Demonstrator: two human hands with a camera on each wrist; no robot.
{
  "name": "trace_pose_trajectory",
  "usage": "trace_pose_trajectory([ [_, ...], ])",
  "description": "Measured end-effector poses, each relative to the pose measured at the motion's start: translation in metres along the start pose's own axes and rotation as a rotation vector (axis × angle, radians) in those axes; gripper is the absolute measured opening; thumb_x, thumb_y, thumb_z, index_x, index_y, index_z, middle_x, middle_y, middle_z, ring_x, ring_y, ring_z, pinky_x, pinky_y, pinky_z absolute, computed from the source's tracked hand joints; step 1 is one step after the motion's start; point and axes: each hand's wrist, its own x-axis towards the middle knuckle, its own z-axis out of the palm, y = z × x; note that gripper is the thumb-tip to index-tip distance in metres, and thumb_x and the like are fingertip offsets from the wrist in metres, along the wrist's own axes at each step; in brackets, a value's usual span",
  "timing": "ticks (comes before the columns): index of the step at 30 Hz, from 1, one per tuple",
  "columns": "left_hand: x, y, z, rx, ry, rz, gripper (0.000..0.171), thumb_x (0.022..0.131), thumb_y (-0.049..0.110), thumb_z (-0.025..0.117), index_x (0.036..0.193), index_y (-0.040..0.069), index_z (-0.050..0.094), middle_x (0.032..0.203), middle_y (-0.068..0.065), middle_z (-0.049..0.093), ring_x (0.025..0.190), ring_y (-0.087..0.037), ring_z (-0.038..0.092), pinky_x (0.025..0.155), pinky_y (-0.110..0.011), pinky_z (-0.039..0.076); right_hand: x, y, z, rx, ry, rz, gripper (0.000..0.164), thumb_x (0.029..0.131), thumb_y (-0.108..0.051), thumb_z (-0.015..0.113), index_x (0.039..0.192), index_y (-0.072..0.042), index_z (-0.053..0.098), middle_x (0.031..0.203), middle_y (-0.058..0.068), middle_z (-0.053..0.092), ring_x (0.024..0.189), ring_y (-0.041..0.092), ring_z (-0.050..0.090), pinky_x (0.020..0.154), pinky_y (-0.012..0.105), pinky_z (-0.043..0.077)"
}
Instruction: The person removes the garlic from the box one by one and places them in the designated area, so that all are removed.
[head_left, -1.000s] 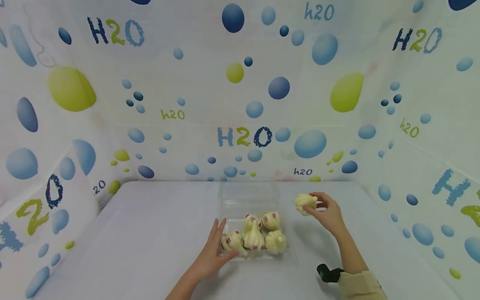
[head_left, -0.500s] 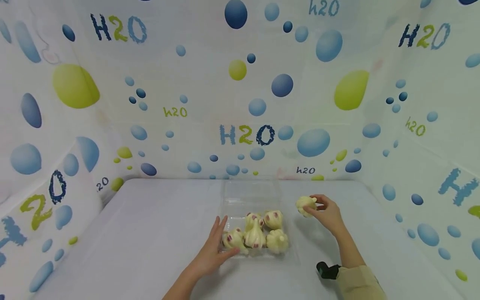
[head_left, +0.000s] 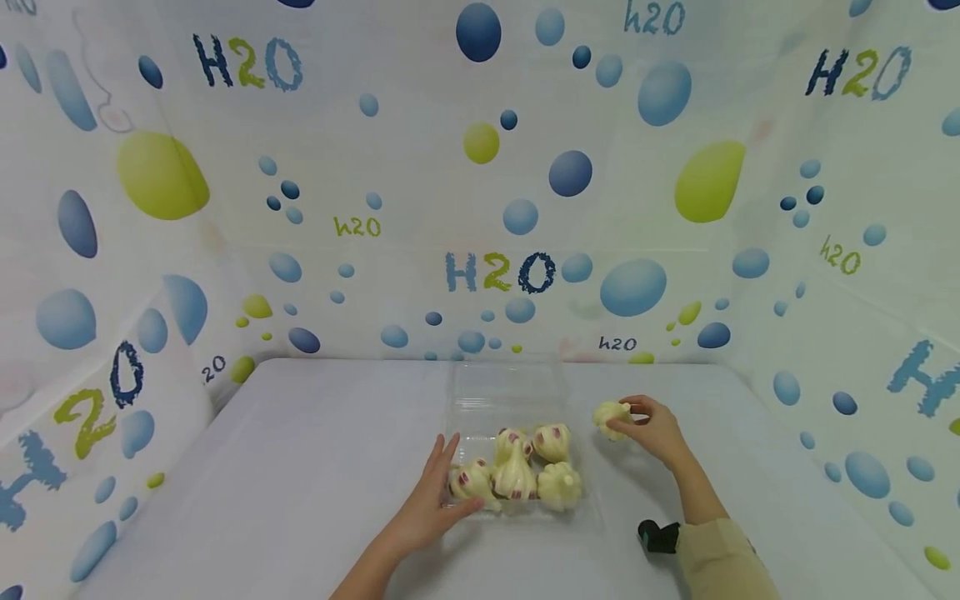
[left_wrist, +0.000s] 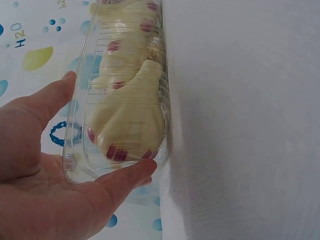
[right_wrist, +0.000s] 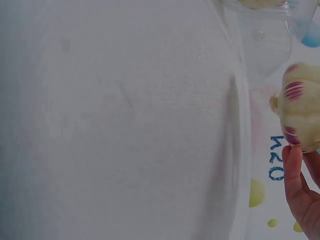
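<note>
A clear plastic clamshell container (head_left: 472, 437) sits on the table with its lid (head_left: 506, 383) folded back, away from me. Inside lie several garlic bulbs (head_left: 515, 477), cream with purple marks. My left hand (head_left: 433, 502) rests at the container's near left corner, fingers extended along the left side and thumb along the front. In the left wrist view, thumb and fingers span the container's corner (left_wrist: 75, 155). Right of the container, my right hand (head_left: 658, 429) pinches another garlic bulb (head_left: 611, 419) above the table. That bulb (right_wrist: 300, 107) is partly cut off in the right wrist view.
The white table (head_left: 315, 467) extends to both sides of the container. Behind it stands a white backdrop (head_left: 405, 150) printed with blue and green drops and H2O lettering. A black device (head_left: 658, 537) sits at my right wrist beside the beige sleeve (head_left: 723, 558).
My right hand and its garlic bulb have come down slightly and a little closer to the container. My left hand stays at the container's corner. The head view has shifted slightly.
</note>
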Motion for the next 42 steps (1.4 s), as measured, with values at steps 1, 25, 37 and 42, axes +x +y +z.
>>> trace_pose_trajectory([
  [1,0.000,0.000,0.000,0.003,0.000,0.000,0.090,0.081,0.032,0.069,0.147,0.011,0.012,0.148,-0.027,-0.003,0.131,-0.050,0.008,0.095,-0.067,0.021,0.001,0.001,0.000,-0.001,-0.009,-0.002,0.056,0.077,-0.035,0.073,0.117,0.000,0.055,0.117,0.025,0.054,0.098,0.035,0.056,0.076,0.041,0.050],
  [25,-0.001,0.003,0.001,0.000,-0.005,-0.010,0.089,0.082,0.032,0.069,0.147,0.011,0.012,0.149,-0.025,-0.004,0.132,-0.048,0.008,0.096,-0.066,0.023,0.007,0.008,0.004,-0.049,-0.131,-0.037,0.050,0.075,-0.017,0.076,0.116,0.004,0.055,0.117,0.025,0.054,0.096,0.038,0.056,0.076,0.042,0.049],
  [37,-0.003,0.002,0.001,-0.006,0.002,-0.019,0.090,0.081,0.032,0.069,0.148,0.013,0.011,0.149,-0.024,-0.004,0.132,-0.048,0.007,0.096,-0.067,0.021,0.000,0.005,0.004,-0.055,-0.155,0.000,0.062,0.073,-0.018,0.077,0.124,0.004,0.050,0.121,0.025,0.051,0.099,0.036,0.055,0.079,0.044,0.048],
  [42,-0.004,0.002,0.001,-0.007,0.002,-0.013,0.090,0.081,0.032,0.069,0.148,0.014,0.011,0.149,-0.024,-0.004,0.132,-0.048,0.007,0.096,-0.067,0.020,-0.002,0.003,0.000,-0.050,-0.149,0.005,0.070,0.073,-0.023,0.077,0.129,0.004,0.045,0.123,0.029,0.048,0.104,0.042,0.053,0.083,0.048,0.046],
])
